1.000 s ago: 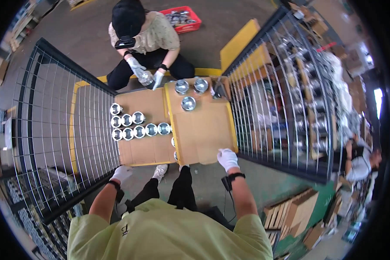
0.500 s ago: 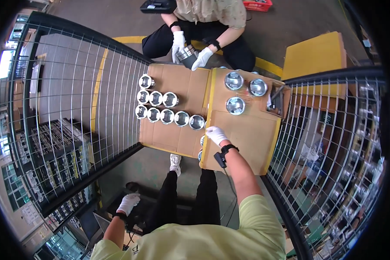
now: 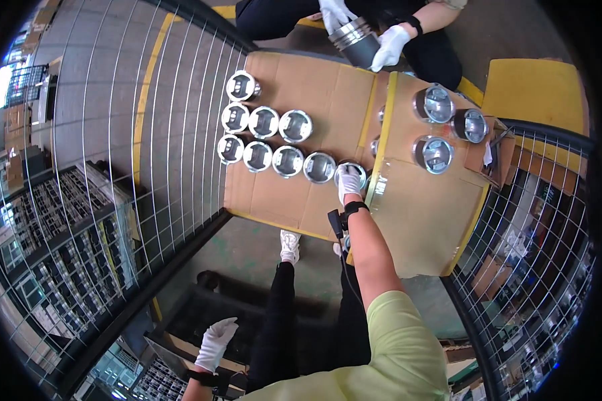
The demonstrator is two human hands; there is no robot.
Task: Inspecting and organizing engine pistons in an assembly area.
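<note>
Here the right hand (image 3: 348, 180) has its fingers curled over a metal piston (image 3: 352, 169) on the cardboard (image 3: 294, 200), left hand (image 3: 217, 342) loosely spread.

Right hand (image 3: 348, 180) covers most of the piston (image 3: 352, 171) at frame centre, so its grip cannot be judged; co-worker's upper body cut off by the top edge; left hand (image 3: 217, 342) at lower left, fingers too small to read.

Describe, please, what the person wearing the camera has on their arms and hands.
Both hands wear white gloves: the right hand and the left hand. A black band with a small black device sits on the right wrist, and a dark band on the left one. The sleeves are short and light green, leaving the forearms bare.
</note>
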